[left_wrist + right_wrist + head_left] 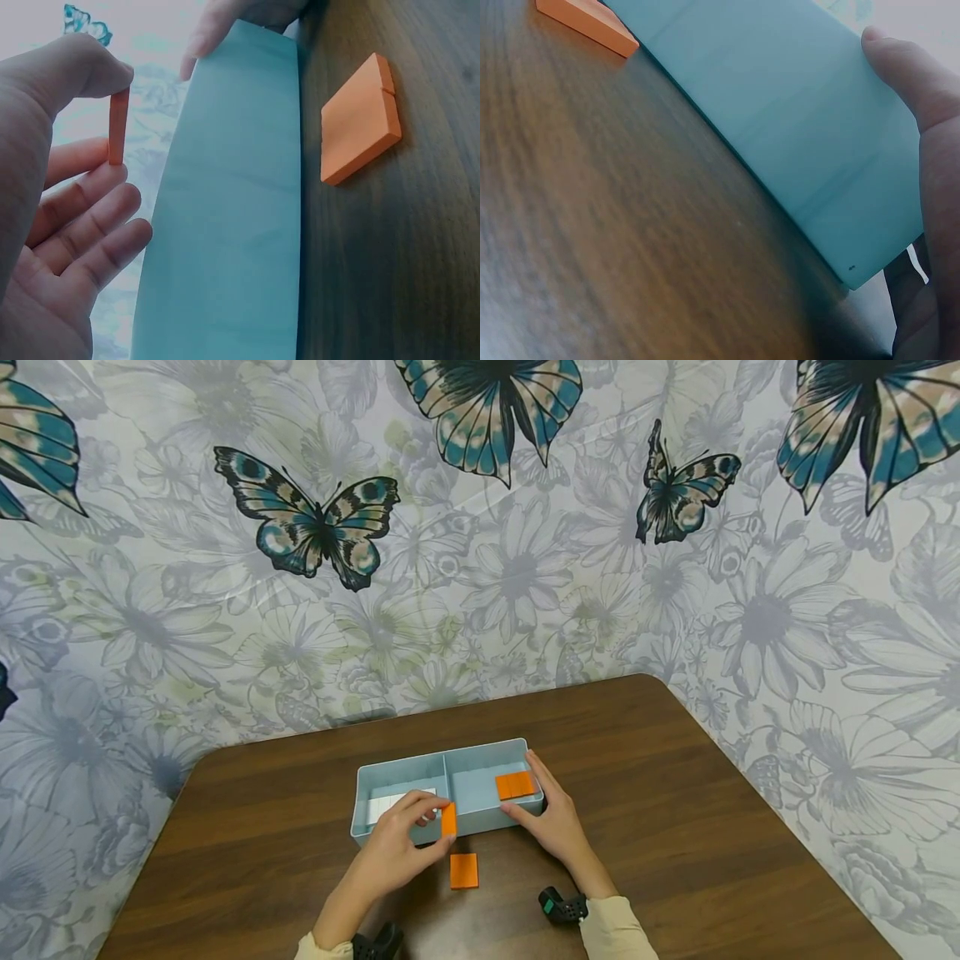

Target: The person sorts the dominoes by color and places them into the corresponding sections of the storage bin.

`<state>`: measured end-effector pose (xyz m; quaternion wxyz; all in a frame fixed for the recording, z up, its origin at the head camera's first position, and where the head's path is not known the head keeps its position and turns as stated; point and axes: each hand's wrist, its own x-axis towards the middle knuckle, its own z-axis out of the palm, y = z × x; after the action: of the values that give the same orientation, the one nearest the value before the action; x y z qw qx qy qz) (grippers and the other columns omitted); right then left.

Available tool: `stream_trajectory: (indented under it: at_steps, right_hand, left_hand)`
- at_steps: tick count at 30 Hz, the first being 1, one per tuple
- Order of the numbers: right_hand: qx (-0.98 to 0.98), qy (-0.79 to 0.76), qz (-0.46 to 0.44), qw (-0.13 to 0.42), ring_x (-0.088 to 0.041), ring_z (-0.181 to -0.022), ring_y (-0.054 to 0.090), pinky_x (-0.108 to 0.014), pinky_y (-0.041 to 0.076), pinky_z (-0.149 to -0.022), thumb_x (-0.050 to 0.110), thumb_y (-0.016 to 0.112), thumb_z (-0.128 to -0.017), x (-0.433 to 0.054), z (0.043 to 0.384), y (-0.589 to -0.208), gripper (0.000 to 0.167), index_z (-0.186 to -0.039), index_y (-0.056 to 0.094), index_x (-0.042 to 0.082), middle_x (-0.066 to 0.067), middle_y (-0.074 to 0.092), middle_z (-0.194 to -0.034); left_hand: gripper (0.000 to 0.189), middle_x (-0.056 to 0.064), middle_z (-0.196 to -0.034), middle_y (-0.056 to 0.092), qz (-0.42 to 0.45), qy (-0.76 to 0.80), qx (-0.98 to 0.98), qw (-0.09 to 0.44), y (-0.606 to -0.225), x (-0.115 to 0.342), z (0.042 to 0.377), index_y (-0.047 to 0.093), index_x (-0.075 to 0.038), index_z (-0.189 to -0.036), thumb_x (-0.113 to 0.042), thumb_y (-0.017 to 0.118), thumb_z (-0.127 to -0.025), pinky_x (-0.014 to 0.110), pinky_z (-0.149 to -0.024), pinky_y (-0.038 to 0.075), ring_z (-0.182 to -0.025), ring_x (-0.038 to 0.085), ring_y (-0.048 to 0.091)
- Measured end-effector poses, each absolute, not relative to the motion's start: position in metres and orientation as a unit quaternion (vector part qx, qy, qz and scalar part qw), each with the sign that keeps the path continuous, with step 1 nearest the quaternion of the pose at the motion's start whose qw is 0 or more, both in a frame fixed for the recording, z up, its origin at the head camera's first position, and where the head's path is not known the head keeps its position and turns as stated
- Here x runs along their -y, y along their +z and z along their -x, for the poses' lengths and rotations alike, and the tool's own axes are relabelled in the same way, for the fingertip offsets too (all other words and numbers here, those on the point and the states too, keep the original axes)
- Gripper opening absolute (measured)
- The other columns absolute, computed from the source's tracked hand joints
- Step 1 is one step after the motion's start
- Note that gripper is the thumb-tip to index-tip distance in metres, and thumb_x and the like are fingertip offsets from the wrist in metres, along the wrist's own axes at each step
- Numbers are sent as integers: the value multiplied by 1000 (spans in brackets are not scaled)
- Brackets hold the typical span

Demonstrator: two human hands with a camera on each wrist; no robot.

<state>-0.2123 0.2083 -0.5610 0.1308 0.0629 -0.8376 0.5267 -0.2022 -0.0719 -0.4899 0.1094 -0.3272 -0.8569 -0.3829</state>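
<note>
Between the thumb and fingertips of my left hand [393,852] I pinch an orange square tile [448,820], held on edge over the front rim of a pale blue two-compartment box [491,821]. In the left wrist view the tile [118,127] shows its thin side. My right hand [561,828] grips the box's right end, thumb at the front rim and fingers along the end wall. Orange tiles [515,785] lie side by side in the right compartment. White tiles [381,807] lie in the left one, partly hidden by my left hand. Another orange piece [464,871] lies on the table before the box.
The brown wooden table [675,777] has rounded back corners and meets a butterfly-patterned wall covering [517,568]. A dark flat object [365,717] sits at the back edge. Black wrist devices [562,906] hang below my wrists.
</note>
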Motion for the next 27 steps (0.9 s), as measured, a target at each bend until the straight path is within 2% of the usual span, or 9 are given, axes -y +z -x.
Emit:
stream_trajectory:
  at_steps: [4, 9, 13, 19, 27]
  right_hand:
    - [837, 528, -62, 131, -29, -153, 34, -61, 28, -121, 38, 85, -85, -209, 212, -561, 92, -161, 38, 18, -3, 34, -168]
    - [836, 528, -64, 132, -29, -153, 34, -61, 28, -121, 37, 86, -85, -209, 212, -561, 92, -161, 37, 19, -4, 34, -168]
    - [837, 527, -63, 133, -29, -153, 34, -61, 28, -121, 37, 86, -85, -210, 212, -561, 92, -161, 37, 19, -2, 34, -168]
    - [836, 529, -61, 132, -30, -153, 35, -61, 29, -121, 39, 86, -85, -210, 212, -561, 92, -161, 38, 19, 2, 34, -167]
    - [836, 528, -63, 135, -31, -152, 37, -62, 30, -120, 38, 85, -85, -210, 212, -562, 92, -161, 38, 20, 1, 34, -167]
  left_hand:
    - [39, -4, -111, 67, 330, -386, 855, 111, -489, 69, 206, 74, -12, -117, -15, 87, -81, 34, -79, 59, -87, 17, 65]
    - [39, -3, -111, 68, 330, -381, 855, 124, -488, 65, 210, 74, -11, -116, -17, 87, -81, 35, -81, 59, -87, 20, 67]
    - [39, -3, -110, 68, 318, -379, 861, 116, -485, 61, 212, 74, -11, -116, -18, 88, -80, 40, -81, 59, -88, 17, 66]
    - [39, -5, -109, 67, 303, -381, 868, 101, -480, 54, 216, 74, -12, -117, -19, 88, -81, 37, -83, 59, -90, 11, 63]
    - [39, -2, -110, 67, 294, -393, 867, 84, -483, 49, 221, 74, -12, -117, -18, 88, -81, 36, -83, 60, -90, 25, 67]
